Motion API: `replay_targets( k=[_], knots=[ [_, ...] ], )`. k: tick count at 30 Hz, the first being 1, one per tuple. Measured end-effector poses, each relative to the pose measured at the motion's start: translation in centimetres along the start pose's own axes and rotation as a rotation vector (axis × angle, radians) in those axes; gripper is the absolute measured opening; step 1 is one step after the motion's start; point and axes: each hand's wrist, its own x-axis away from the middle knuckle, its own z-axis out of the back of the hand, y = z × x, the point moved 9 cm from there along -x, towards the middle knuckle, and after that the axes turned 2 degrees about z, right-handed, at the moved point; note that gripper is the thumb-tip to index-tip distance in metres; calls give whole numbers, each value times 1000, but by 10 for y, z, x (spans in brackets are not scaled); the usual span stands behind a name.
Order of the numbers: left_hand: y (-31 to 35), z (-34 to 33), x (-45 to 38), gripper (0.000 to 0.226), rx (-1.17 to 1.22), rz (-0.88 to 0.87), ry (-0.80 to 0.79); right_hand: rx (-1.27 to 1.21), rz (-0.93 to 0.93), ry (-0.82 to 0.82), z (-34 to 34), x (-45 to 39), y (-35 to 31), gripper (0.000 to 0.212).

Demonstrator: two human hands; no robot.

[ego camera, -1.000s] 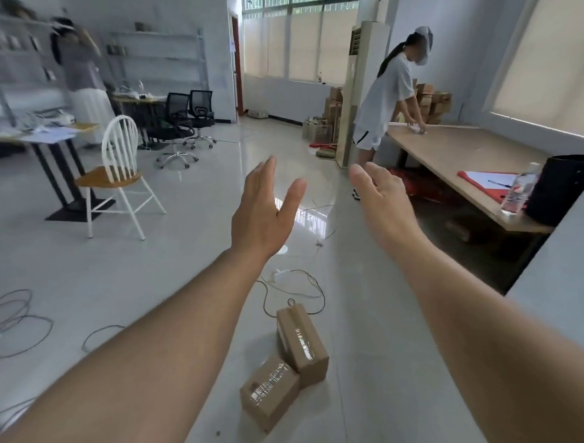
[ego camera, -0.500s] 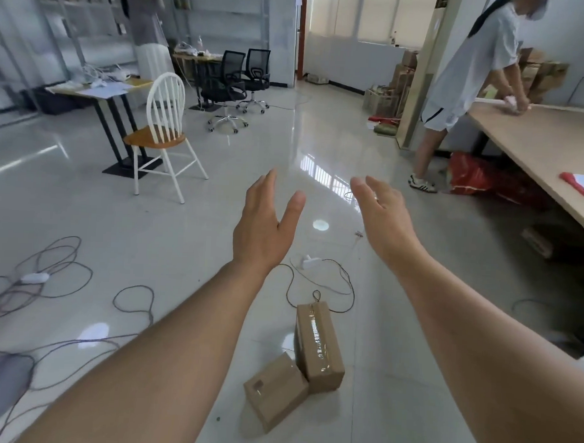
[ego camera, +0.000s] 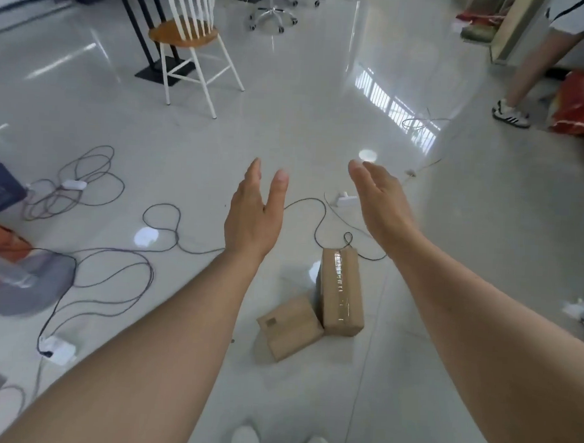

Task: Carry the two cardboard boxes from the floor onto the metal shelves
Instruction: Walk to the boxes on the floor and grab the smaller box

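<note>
Two brown cardboard boxes lie touching on the glossy floor just ahead of my feet. The longer taped box (ego camera: pixel 341 290) points away from me; the smaller box (ego camera: pixel 289 326) leans against its near left corner. My left hand (ego camera: pixel 254 213) and my right hand (ego camera: pixel 380 201) are stretched out above and beyond the boxes, palms facing each other, fingers apart, holding nothing. No metal shelves are in view.
Loose cables (ego camera: pixel 114 267) with power adapters (ego camera: pixel 57 348) sprawl over the floor on the left and behind the boxes. A white chair (ego camera: pixel 191 39) stands far left. A person's leg and shoe (ego camera: pixel 511 113) are far right beside a red bag (ego camera: pixel 583 103).
My view has tilted down from the room to the floor. The boxes now sit nearer the centre, and both open hands have come lower toward them.
</note>
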Motion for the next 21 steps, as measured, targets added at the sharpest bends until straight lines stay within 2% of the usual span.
replay_targets(
  k=[6, 10, 11, 13, 14, 17, 21],
  knots=[
    [-110, -46, -7, 69, -30, 164, -49, 12, -147, -100, -67, -19, 99, 76],
    [-184, -77, -1, 71, -43, 252, -76, 123, -225, -133, -105, -28, 169, 89],
    [-206, -87, 0, 71, -54, 278, -88, 128, -247, -152, -118, -30, 190, 82],
    [-250, -104, 7, 72, -69, 332, -109, 87, -291, -187, -145, -32, 232, 51],
    [-270, -111, 9, 72, -78, 355, -116, 71, -319, -192, -157, -34, 253, 46],
    [-327, -132, 14, 74, -86, 411, -126, 83, -344, -210, -191, -39, 305, 60],
    [-399, -160, 16, 76, -96, 468, -138, 128, -368, -275, -239, -47, 369, 33]
  ],
)
